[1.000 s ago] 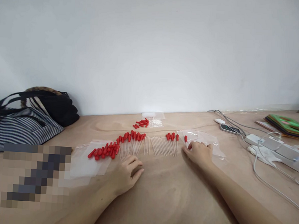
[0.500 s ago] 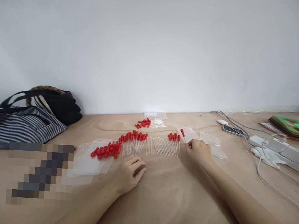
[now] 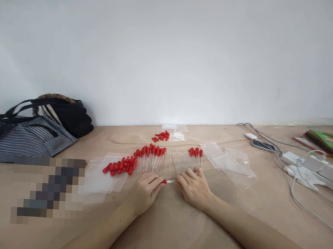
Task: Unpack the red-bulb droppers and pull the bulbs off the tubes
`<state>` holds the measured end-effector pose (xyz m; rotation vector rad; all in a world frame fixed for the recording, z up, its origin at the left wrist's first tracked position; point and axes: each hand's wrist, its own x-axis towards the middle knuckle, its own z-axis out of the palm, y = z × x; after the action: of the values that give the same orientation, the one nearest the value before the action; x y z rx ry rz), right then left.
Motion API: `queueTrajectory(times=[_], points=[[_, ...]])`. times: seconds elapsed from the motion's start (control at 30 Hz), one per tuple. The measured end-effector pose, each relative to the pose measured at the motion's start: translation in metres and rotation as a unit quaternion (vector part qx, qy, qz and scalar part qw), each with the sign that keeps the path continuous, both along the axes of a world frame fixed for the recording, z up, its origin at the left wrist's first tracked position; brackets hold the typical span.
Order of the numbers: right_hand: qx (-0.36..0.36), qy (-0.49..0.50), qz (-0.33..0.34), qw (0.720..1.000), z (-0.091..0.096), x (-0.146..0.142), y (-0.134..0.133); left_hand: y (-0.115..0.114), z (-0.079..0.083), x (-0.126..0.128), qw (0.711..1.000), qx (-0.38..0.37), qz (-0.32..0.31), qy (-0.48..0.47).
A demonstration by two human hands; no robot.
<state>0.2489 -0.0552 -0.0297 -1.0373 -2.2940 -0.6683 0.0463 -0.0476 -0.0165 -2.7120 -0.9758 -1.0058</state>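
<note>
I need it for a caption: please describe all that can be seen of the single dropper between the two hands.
The dropper is a thin clear tube with a small red cap, rubber by its look. It lies level and sideways, low over the wooden table, nearer than the row of droppers. The left hand pinches the cap end, the right hand the tube end; its tip is hidden.

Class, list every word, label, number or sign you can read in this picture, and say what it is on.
None can be read. The droppers, clear bags, phone, striped bag and green stack show no legible print. One patch on the table is blurred out.
</note>
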Motion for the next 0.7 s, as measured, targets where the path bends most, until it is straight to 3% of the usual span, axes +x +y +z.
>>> queueTrajectory(times=[0.23,0.5,0.6,0.7], points=[[0.023,0.044,0.044,0.998,0.0,-0.007,0.004,-0.001,0.002,0.003,1.0,0.008,0.011,0.009],[0.003,0.059,0.069,0.996,-0.004,-0.004,0.002,-0.004,0.002,0.006,0.996,0.083,0.001,0.018],[-0.012,0.066,0.06,0.996,-0.005,0.002,0.002,-0.001,-0.003,-0.001,0.997,0.081,0.011,0.017],[-0.034,0.101,0.022,0.994,-0.005,0.01,0.002,0.005,-0.006,-0.011,0.997,0.052,0.063,0.002]])
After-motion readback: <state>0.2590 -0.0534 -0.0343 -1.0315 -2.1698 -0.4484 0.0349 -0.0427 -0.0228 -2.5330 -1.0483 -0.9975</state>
